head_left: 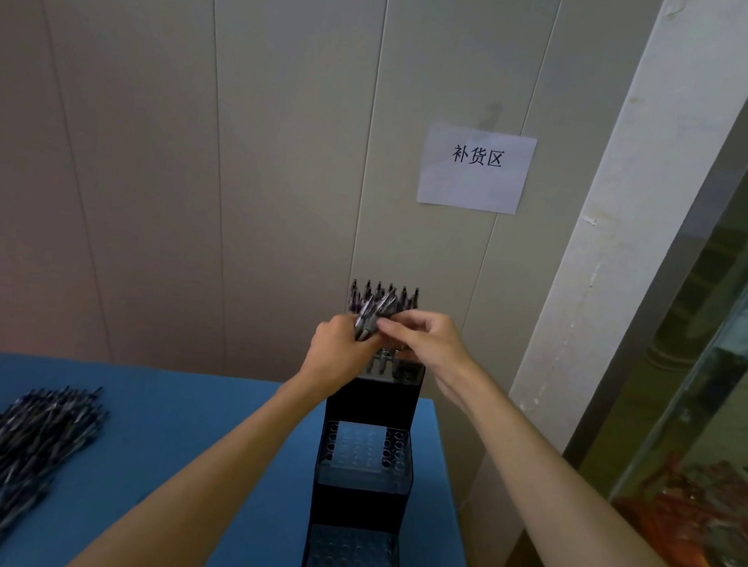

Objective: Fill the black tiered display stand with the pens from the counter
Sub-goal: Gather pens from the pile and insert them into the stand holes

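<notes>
Head view, looking forward-down, close over counter (198, 427).

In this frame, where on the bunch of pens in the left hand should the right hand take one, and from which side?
Probably by the upper ends of the bunch of pens, which fan out above the left hand gripping their lower part. The right hand is best coming from the right, pinching one free end.

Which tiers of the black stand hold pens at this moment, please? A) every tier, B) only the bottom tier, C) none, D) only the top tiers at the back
D: pens stand upright only at the top back of the stand, while the middle tier and bottom tier show bare holes.
</notes>
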Tool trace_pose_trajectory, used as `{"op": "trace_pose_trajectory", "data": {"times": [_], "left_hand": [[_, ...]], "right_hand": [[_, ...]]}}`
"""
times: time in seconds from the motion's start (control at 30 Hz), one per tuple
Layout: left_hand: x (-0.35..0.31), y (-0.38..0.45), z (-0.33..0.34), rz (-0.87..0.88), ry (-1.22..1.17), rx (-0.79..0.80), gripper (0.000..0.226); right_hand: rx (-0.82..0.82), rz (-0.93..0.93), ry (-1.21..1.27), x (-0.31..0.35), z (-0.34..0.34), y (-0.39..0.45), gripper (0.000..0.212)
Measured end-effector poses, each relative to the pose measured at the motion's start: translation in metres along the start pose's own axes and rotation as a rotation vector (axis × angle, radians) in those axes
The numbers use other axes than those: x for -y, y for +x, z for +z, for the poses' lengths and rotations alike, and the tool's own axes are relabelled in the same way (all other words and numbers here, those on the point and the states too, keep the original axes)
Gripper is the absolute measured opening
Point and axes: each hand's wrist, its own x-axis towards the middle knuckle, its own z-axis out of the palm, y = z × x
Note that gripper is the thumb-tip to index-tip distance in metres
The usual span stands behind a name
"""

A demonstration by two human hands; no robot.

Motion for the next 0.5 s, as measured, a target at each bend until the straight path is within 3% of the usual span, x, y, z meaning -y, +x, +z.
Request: {"op": "trace_pose_trajectory", "data": {"times": [0.5], "left_hand": [[-0.017,-0.013,-0.006,0.062,-0.031,0.077,0.037]], "right_hand": [[-0.133,-0.011,0.058,0.009,0.003,-0.014,0.019]]}}
